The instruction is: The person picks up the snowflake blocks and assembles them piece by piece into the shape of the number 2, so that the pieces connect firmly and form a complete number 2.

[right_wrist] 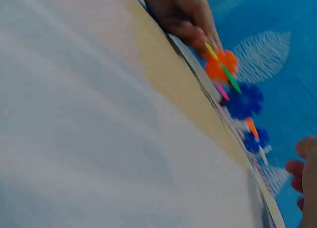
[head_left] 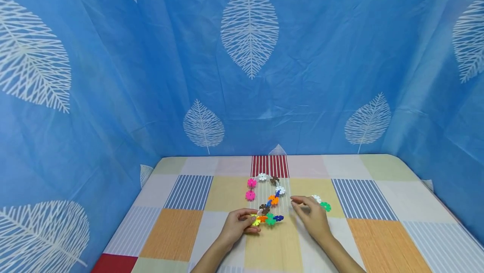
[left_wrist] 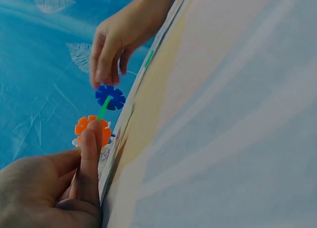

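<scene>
A chain of interlocked plastic snowflake discs lies on the table, bent roughly like a figure 2. My left hand [head_left: 239, 224] pinches the yellow disc [head_left: 256, 221] at its near left corner. From there an orange disc, a green disc [head_left: 270, 219] and a dark blue disc [head_left: 278, 218] run to the right. Pink discs [head_left: 250, 195] form the far left end. My right hand [head_left: 311, 216] hovers right of the chain, fingers loosely bent, with nothing seen in it. In the left wrist view its fingertips hang just above the blue disc [left_wrist: 110, 98], apparently apart from it.
A white disc [head_left: 316, 198] and a green disc [head_left: 325, 206] lie beyond my right hand, partly behind it. The patchwork cloth [head_left: 170, 235] covers the table. Blue curtains with white leaf prints [head_left: 302, 75] surround it at the back and sides.
</scene>
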### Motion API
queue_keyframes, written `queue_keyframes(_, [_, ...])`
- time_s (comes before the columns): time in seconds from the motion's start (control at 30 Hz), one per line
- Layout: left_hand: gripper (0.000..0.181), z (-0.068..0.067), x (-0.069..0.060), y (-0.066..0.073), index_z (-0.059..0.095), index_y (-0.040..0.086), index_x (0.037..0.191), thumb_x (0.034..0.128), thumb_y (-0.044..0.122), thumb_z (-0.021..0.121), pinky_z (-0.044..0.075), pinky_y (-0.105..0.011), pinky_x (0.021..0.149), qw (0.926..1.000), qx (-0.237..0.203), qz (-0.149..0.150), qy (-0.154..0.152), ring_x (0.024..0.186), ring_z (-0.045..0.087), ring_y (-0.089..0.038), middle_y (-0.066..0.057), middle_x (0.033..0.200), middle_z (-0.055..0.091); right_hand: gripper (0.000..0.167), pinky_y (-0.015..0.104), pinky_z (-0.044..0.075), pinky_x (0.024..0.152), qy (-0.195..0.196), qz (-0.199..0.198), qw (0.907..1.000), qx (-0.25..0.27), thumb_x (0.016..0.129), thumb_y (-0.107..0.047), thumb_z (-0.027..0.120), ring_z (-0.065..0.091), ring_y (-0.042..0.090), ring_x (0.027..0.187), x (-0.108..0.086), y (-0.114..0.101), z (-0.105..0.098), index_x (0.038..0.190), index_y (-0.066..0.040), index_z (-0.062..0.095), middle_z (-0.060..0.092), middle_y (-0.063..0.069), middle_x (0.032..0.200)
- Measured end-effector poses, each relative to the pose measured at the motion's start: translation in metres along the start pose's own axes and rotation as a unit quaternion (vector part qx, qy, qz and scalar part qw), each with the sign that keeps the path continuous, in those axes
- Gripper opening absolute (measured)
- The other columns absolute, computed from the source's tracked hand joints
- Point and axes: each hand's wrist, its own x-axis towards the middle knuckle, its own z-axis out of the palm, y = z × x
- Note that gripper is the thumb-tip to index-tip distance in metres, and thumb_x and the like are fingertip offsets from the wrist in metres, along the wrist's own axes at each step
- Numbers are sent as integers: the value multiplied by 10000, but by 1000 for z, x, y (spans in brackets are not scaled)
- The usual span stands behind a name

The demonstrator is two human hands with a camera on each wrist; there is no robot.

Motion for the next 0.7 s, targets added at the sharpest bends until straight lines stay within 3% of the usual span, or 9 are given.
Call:
queue_keyframes(0.07, [270, 0, 0, 0, 567, -119, 1136, 876, -44, 555, 560, -323, 648, 10000, 16, 6, -51, 641, 672, -229, -103, 769, 592, 239, 327, 438, 718, 260, 297, 9969, -678, 744, -62, 752, 547, 209, 825, 3, 11, -11, 977, -55, 698, 664, 68, 907])
queue_keyframes(0.2, [257, 0, -1, -2, 573, -119, 1120, 876, -37, 561, 561, -327, 635, 9999, 68, 57, -130, 631, 669, -227, -103, 750, 595, 329, 457, 383, 706, 1, 969, 9830, -1562, 745, -143, 759, 470, 332, 861, 4, 28, -33, 1019, 19, 676, 599, 223, 1006])
queue_keyframes(0.37, [245, 1, -1, -1, 581, -112, 1106, 875, -28, 571, 562, -326, 627, 9997, 110, 133, -195, 623, 667, -226, -111, 744, 592, 331, 514, 361, 722, -411, 1196, 9734, -1909, 741, -196, 765, 461, 379, 881, 3, 37, -46, 996, 0, 690, 571, 245, 1028])
queue_keyframes(0.47, [239, 1, -1, -1, 584, -109, 1101, 878, -26, 572, 561, -323, 623, 9995, 121, 172, -238, 617, 667, -220, -106, 734, 582, 311, 483, 359, 720, -296, 1116, 9770, -1792, 716, -172, 788, 476, 353, 861, 4, 40, -46, 966, -18, 688, 597, 209, 995])
queue_keyframes(0.57, [236, 1, -1, -1, 583, -109, 1101, 879, -31, 567, 562, -318, 621, 9995, 106, 166, -235, 615, 666, -216, -99, 731, 581, 282, 378, 404, 710, -135, 1073, 9833, -1465, 703, -116, 796, 521, 262, 796, 4, 41, -42, 941, -37, 667, 638, 124, 887])
queue_keyframes(0.63, [240, 0, -1, -1, 581, -109, 1107, 879, -37, 562, 562, -311, 623, 9997, 78, 137, -196, 618, 666, -214, -93, 733, 580, 269, 272, 453, 673, -103, 1243, 9885, -851, 714, -63, 780, 557, 192, 747, 4, 38, -38, 950, -38, 653, 647, 76, 831])
queue_keyframes(0.7, [249, 0, -1, 0, 574, -113, 1117, 878, -45, 557, 561, -303, 625, 9998, 37, 117, -133, 622, 665, -210, -91, 749, 587, 250, 213, 498, 594, -188, 1648, 9861, 86, 752, -40, 745, 590, 137, 687, 5, 32, -32, 981, -23, 648, 641, 56, 792])
